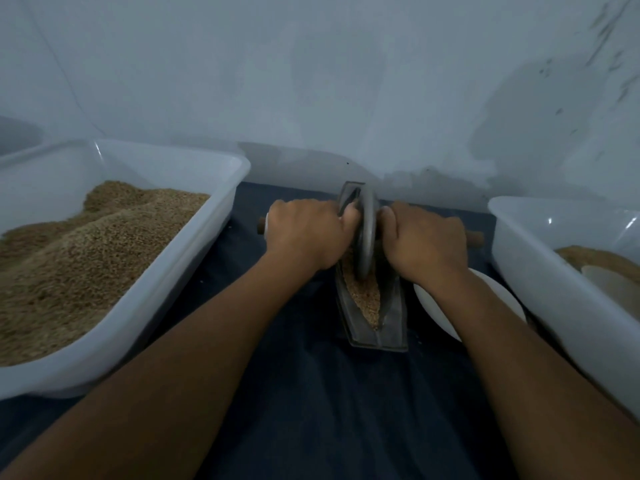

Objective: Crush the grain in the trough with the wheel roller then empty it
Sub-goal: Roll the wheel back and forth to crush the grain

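Observation:
A dark metal boat-shaped trough [391, 327] lies lengthwise on a dark cloth in the middle. Brown grain [365, 297] fills its groove at the near end. A grey wheel roller [367, 233] stands upright in the groove, around the trough's middle and far half. Its wooden axle sticks out on both sides. My left hand [304, 232] grips the left handle and my right hand [426, 237] grips the right handle, both with fingers curled over the bar.
A big white plastic tub [221, 188] heaped with whole grain stands at the left. Another white tub [540, 271] with some brown material stands at the right. A white bowl [429, 306] sits between trough and right tub, under my right forearm. A pale wall rises close behind.

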Tool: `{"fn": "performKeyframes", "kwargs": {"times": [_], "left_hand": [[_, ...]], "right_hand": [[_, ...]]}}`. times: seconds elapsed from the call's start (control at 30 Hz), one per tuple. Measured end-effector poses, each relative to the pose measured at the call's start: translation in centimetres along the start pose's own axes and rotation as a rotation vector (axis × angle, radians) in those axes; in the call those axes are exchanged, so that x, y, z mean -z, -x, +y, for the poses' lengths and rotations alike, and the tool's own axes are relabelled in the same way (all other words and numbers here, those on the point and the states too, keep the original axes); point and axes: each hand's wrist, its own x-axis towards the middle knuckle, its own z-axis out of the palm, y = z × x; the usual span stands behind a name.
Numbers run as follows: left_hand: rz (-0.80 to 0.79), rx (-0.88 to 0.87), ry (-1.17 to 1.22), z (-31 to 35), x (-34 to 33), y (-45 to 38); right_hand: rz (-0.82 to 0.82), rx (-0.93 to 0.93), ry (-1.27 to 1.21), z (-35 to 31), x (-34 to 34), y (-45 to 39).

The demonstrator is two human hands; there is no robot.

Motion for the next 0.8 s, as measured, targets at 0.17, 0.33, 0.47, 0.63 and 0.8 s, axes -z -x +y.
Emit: {"fn": "performKeyframes", "kwargs": {"times": [0.17, 0.33, 0.47, 0.63, 0.8], "left_hand": [[0.008, 0.003, 0.034, -0.4, 0.3, 1.1], [-0.053, 0.01, 0.041, -0.5, 1.0, 1.0], [-0.057, 0.045, -0.024, -0.5, 1.5, 0.8], [-0.037, 0.047, -0.06, -0.2, 1.9, 1.1], [-0.055, 0.037, -0.036, -0.4, 2.6, 0.8]], "right_hand": [[-0.09, 0.055, -0.03, 0.6, 0.7, -0.2], [-0.201, 0.013, -0.073, 2.0, 1.1, -0.8], [-0.29, -0.037, -0.09, 3.0, 1.4, -0.8], [-0.222, -0.069, -0.065, 2.8, 1.1, -0.5], [-0.283, -0.087, -0.109, 3.1, 1.6, -0.8]]}}
